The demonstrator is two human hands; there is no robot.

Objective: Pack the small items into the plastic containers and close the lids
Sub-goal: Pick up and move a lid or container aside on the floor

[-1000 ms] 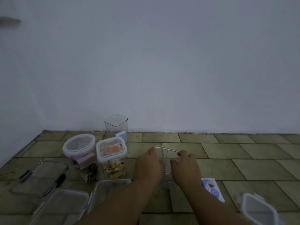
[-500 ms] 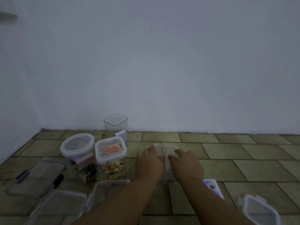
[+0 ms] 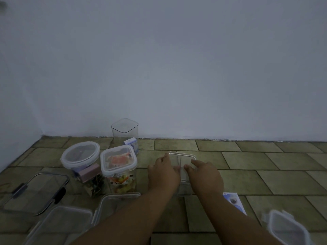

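Head view: both hands, left hand [image 3: 163, 172] and right hand [image 3: 205, 176], still grasp the clear container [image 3: 183, 167], barely shifted.

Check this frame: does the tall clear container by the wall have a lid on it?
No. The tall clear container by the wall stands open-topped, its bare rim showing and no lid over it.

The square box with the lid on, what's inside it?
Through the square box's clear lid something orange-red shows, with yellowish bits lower down. What they are cannot be told; the rest is hidden.
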